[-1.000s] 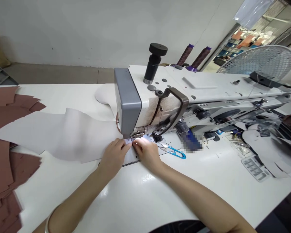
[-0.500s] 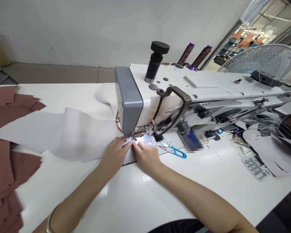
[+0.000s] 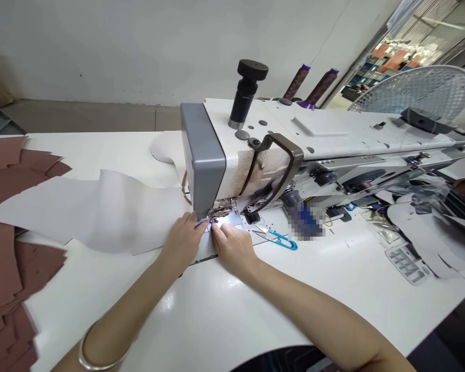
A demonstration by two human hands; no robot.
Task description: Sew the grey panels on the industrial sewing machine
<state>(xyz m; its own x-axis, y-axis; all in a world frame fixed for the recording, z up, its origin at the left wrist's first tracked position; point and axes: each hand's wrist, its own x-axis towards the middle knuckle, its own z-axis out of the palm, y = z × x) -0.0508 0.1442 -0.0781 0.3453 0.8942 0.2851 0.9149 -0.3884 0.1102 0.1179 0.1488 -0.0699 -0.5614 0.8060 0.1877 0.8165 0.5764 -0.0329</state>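
Observation:
A long pale sheet [image 3: 139,212] lies on the white table, its right end running under the head of the sewing machine [image 3: 206,155]. My left hand [image 3: 184,235] rests on that end with its fingers pressed together just left of the needle area. My right hand [image 3: 232,245] is close beside it, thumb and fingers drawn together at the front of the lit metal plate [image 3: 230,219]. Whatever its fingertips pinch is too small to make out. Blue-handled thread snips [image 3: 282,241] lie right of my right hand.
Stacked brown pieces [image 3: 0,268] cover the table's left end. Two dark thread cones [image 3: 321,89] and a white fan [image 3: 422,93] stand behind the machine. Pale cut pieces [image 3: 422,232] and a stencil-like plate [image 3: 406,264] lie at the right.
My left hand has shifted slightly left and up, fingers now nearer the machine head's lower edge. My right hand has hardly moved. The whole view has shifted slightly.

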